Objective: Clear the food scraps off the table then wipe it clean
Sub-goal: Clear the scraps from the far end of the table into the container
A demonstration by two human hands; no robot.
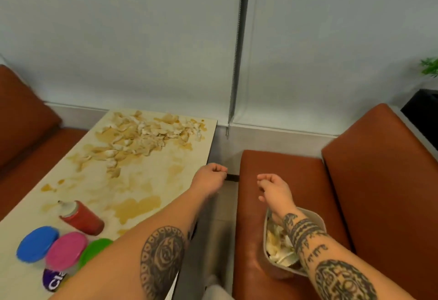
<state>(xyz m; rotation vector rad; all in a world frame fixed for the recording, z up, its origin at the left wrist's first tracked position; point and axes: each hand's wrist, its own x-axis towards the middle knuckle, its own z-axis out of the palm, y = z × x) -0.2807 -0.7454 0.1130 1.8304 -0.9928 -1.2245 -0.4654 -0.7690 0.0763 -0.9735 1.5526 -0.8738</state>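
Observation:
A pale table carries a heap of torn, sauce-soaked food scraps at its far end, with brown sauce smears nearer me. My left hand hovers by the table's right edge, fingers curled shut with nothing visible in them. My right hand hangs over the brown seat cushion, fingers loosely apart and empty. Under my right forearm a beige bin stands on the seat and holds scraps.
A red squeeze bottle lies on its side on the near table. Blue, pink and green lids and a purple container sit at the near edge. Brown benches flank the table; white blinds hang behind.

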